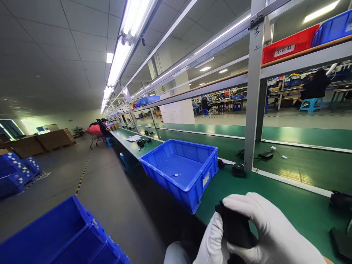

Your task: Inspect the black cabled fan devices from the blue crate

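Bench point(288, 205), green top: my work surface. Blue crate point(180, 172), at its near edge: holds only 1 small white scrap, so filling looks barely begun. Right hand point(271, 231), gloved: fingers wrapped over black part point(235, 229). Left hand point(213, 242): gripping that part from beneath, above the near edge.

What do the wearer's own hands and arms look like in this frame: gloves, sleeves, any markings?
Both hands wear plain white fabric gloves with no print or marking visible. The right hand shows a smooth glove with soft creases over the knuckles. The left hand is gloved the same way, and its glove runs down to a white cuff at the bottom edge. No sleeves can be made out.
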A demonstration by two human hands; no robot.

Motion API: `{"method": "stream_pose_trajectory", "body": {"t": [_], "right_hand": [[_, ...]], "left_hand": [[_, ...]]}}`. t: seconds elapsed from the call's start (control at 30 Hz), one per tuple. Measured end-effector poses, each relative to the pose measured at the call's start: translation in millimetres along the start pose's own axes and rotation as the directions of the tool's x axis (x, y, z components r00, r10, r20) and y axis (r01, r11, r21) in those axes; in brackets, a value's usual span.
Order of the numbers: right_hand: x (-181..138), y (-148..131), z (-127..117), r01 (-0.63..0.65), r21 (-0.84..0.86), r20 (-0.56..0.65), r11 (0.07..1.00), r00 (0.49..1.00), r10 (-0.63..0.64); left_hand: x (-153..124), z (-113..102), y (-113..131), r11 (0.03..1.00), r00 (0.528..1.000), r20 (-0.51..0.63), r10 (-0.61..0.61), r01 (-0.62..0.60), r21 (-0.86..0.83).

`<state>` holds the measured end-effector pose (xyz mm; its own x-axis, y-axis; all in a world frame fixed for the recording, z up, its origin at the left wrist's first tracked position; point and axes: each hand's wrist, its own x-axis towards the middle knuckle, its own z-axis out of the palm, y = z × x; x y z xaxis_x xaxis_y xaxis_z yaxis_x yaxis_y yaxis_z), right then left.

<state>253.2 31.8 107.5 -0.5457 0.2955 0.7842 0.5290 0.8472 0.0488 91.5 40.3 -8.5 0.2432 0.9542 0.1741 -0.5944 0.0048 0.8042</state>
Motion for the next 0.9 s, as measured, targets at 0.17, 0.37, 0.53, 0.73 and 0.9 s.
{"method": "stream_pose_trajectory", "body": {"t": [0.17,0.37,0.53,0.73,0.9], "right_hand": [[-1.7,0.1,8.4,0.098,-0.14,-0.022,0.985,0.995,-0.102],[-3.8,-2.1,12.7,0.121,-0.157,0.029,0.98,0.993,-0.118],[-0.5,-6.6,10.6,0.133,-0.173,0.035,0.976,0.991,-0.129],[0.4,-11.5,8.8,0.149,-0.197,0.067,0.969,0.988,-0.138],[5.8,-15.3,3.4,0.166,-0.208,0.052,0.964,0.986,-0.159]], "left_hand": [[5.8,16.3,7.9,0.998,0.995,0.083,-0.062,0.063,-0.009],[-1.7,8.5,16.3,0.995,0.984,0.149,-0.095,0.098,-0.009],[-6.0,1.8,20.3,0.991,0.976,0.178,-0.122,0.129,-0.029],[-14.4,2.2,18.1,0.991,0.969,0.22,-0.109,0.123,-0.05],[-6.7,7.0,9.9,0.979,0.973,0.182,-0.144,0.167,-0.117]]}}
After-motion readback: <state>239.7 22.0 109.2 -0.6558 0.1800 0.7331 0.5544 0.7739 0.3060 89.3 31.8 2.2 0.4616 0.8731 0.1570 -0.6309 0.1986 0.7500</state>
